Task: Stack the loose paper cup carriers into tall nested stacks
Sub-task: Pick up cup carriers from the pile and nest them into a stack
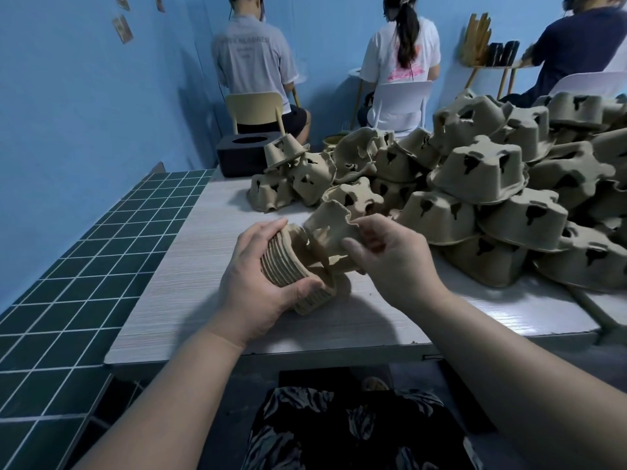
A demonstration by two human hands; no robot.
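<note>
Left hand (258,269) grips nested stack (288,266); right hand (383,256) pinches loose carrier (330,228) against it.

1. The single camera is sitting on my head, looking forward and down over my forearms to the white table (190,300).
2. It is framing my left hand (258,283) and my right hand (390,256) close to the lens, near the centre of the picture.
3. The wide angle is bending straight edges; the green tiled ledge (84,266) is running along the left side.
4. Farther off, it is facing the blue wall (84,113), where three seated people (254,59) are showing their backs.
5. No second view is sharing this scene.
</note>
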